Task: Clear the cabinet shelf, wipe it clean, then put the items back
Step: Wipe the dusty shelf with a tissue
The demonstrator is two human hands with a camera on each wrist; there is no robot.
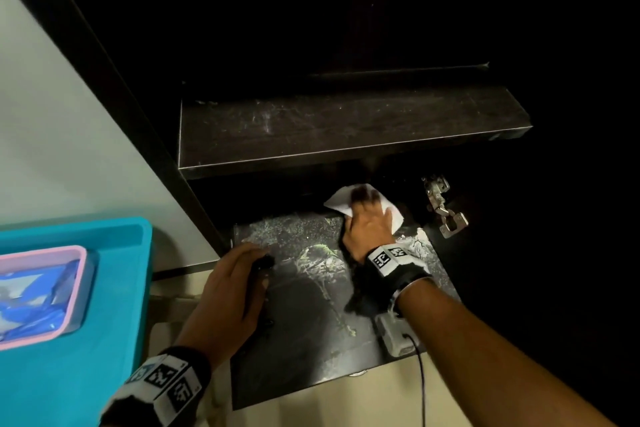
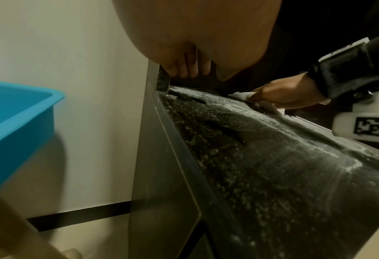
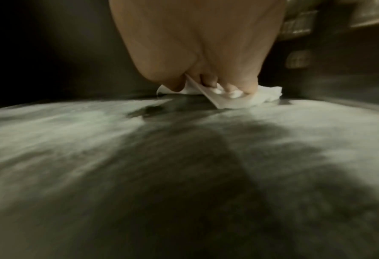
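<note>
The dark bottom shelf (image 1: 311, 308) of the cabinet carries pale dust streaks; it shows again in the left wrist view (image 2: 272, 166) and, blurred, in the right wrist view (image 3: 139, 157). My right hand (image 1: 369, 218) reaches into the back of it and presses a white tissue (image 1: 337, 199) onto the board. A fold of the tissue (image 3: 228, 101) sticks up between thumb and bent fingers. My left hand (image 1: 228, 291) sits at the shelf's front left corner, its fingers (image 2: 184, 70) curled at the front edge of the cabinet's side panel (image 2: 161, 140). No items stand on this shelf.
A bare, dusty upper shelf (image 1: 329, 128) overhangs the working space. A metal door hinge (image 1: 441, 204) hangs at the right. Left of the cabinet sits a blue tub (image 1: 114, 288) holding a pink-rimmed tray (image 1: 81, 256) with blue items. A pale wall and the floor lie behind it.
</note>
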